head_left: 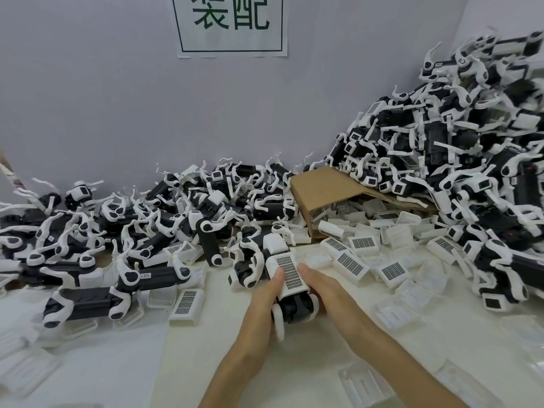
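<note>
Both hands grasp one black-and-white toy robot dog (294, 307) just in front of the tipped cardboard box (323, 189); left hand (265, 301) and right hand (326, 293) press thumbs on its white grid-patterned cover (290, 273).

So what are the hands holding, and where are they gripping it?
Both hold one black-and-white toy dog: the left hand and right hand grip its sides, thumbs pressing its white gridded cover.

1 left hand (263, 301), 1 right hand (327, 293), 1 box (326, 187), 1 sign (231, 39); robot dogs (88, 301) uncountable.
</note>
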Demonstrator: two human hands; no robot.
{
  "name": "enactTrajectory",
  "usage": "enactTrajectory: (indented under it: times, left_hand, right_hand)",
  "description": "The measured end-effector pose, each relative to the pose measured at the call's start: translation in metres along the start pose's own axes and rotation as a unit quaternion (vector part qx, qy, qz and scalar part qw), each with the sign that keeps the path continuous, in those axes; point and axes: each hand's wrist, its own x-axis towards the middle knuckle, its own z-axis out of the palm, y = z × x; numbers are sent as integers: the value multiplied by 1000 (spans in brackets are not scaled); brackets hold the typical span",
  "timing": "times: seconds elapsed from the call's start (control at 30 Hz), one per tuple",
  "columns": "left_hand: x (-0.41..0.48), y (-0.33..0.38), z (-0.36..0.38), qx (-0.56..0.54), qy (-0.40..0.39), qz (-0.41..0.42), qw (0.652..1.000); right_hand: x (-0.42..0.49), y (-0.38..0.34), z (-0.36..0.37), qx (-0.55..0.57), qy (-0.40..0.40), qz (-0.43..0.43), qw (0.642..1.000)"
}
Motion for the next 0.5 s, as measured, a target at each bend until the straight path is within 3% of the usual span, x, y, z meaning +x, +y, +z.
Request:
enactTrajectory:
  times: [0.23,0.5]
  left_hand:
    - [-1,-5,4,129,4,69,989]
    - [-3,5,2,138,-53,60,987]
  right_hand:
    - [0,-4,-1,10,18,14,1000]
    - [-5,-7,1,24,25,-81,996]
